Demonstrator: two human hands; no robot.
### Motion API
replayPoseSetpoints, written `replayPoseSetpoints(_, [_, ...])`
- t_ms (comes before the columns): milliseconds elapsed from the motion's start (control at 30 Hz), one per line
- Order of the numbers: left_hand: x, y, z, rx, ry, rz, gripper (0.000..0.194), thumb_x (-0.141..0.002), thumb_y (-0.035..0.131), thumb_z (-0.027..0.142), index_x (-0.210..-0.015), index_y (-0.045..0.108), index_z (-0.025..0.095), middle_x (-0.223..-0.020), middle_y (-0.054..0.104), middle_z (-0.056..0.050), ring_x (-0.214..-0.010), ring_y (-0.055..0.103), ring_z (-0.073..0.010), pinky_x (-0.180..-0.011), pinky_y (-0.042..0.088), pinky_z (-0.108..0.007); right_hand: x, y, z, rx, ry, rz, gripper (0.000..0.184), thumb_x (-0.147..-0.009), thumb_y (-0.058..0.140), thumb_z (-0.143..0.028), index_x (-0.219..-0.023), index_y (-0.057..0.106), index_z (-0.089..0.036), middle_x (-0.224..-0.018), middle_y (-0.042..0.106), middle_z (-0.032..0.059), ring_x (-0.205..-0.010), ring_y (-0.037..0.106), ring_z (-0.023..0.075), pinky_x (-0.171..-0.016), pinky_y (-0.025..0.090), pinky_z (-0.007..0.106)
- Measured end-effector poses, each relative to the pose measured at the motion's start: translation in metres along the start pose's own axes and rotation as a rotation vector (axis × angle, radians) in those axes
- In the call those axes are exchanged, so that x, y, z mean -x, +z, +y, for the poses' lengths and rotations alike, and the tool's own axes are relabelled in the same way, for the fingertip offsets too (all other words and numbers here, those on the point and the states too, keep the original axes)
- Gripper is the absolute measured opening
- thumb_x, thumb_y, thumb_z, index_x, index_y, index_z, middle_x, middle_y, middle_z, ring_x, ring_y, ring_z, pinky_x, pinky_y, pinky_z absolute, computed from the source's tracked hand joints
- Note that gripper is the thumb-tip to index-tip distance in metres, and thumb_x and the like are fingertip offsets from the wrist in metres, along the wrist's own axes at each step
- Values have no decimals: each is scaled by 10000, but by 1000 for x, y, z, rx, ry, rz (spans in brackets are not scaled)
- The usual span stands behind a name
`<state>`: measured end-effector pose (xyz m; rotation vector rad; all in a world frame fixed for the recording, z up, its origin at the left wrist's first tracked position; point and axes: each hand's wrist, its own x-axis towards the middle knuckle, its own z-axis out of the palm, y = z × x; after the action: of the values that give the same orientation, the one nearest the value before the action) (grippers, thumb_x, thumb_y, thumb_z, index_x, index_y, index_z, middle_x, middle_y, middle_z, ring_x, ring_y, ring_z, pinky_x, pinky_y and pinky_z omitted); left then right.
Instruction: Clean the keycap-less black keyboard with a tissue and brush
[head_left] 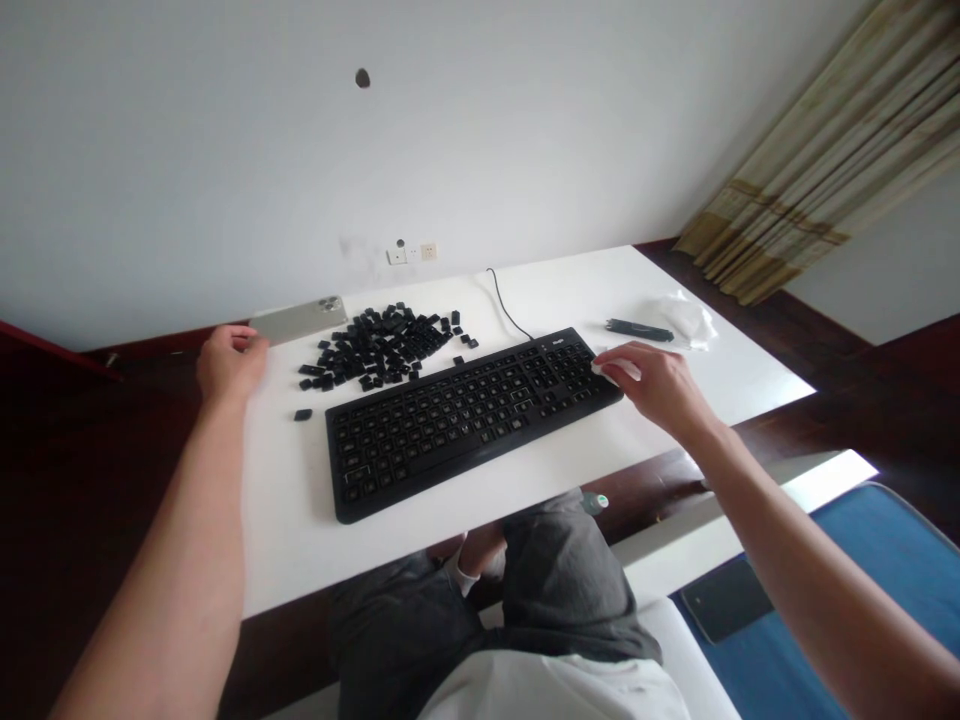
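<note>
Loose keycaps and a cloth near bare key places

The black keyboard (446,452) lies in the near middle of the desk (292,550). At its right end, the right hand (660,385) pinches a white cloth (626,369); its fibres could catch in the key places if pressed hard. Farther, loose keycaps (386,340) might scatter if an arm brushes them. At far left, the left hand (232,365) is beside the phone (296,322), which a bump could push off; whether it grasps, I cannot tell.

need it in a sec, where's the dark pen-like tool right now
In the head view, the slim black tool lies on the right part of the white table, just left of the crumpled white tissue.
</note>
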<state>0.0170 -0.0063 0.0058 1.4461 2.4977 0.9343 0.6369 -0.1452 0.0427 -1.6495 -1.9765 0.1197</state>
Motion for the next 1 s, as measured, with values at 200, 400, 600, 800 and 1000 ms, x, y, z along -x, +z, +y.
replayPoseSetpoints(200, [1,-1,3,10,-8,-5,352,-819,715,322,-1155,752,224,-1109,755,-78,-959,695,-268,-968,566,-419,-73,21,-4,101,-61,-96,277,-949,581,-206,-1013,851,-212,-1012,834,98,-918,758,267,-905,553,425])
replayPoseSetpoints(400, [6,-6,9,15,-30,-4,324,-831,704,341,-1133,751,230,-1087,743,-64,-933,679,-249,-954,557,-393,-161,40,-5,-4,-219,-325,228,-896,689,-242,-1026,875,-220,-912,823,52,-838,720,205,-867,528,388])
replayPoseSetpoints(600, [4,-4,5,7,-53,33,324,-799,709,361,-1102,760,259,-1032,731,-23,-892,665,-234,-952,560,-390,-194,33,13,-126,-94,-208,338,-843,769,-299,-1146,865,-185,-923,820,62,-797,692,186,-812,519,388])
replayPoseSetpoints(800, [-4,1,-4,-14,-68,55,360,-773,714,384,-1110,772,274,-1029,730,-9,-876,656,-233,-986,564,-435,-169,19,7,-179,-150,-283,252,-923,709,-379,-1049,861,-221,-879,801,30,-811,692,189,-816,521,371])
replayPoseSetpoints(1000, [-4,0,-5,-29,-64,91,396,-776,713,391,-1142,790,265,-1039,739,-6,-891,654,-222,-983,564,-407,-145,26,-36,-187,-333,-433,252,-970,624,-314,-1080,846,-265,-1042,820,36,-952,744,233,-926,558,421])
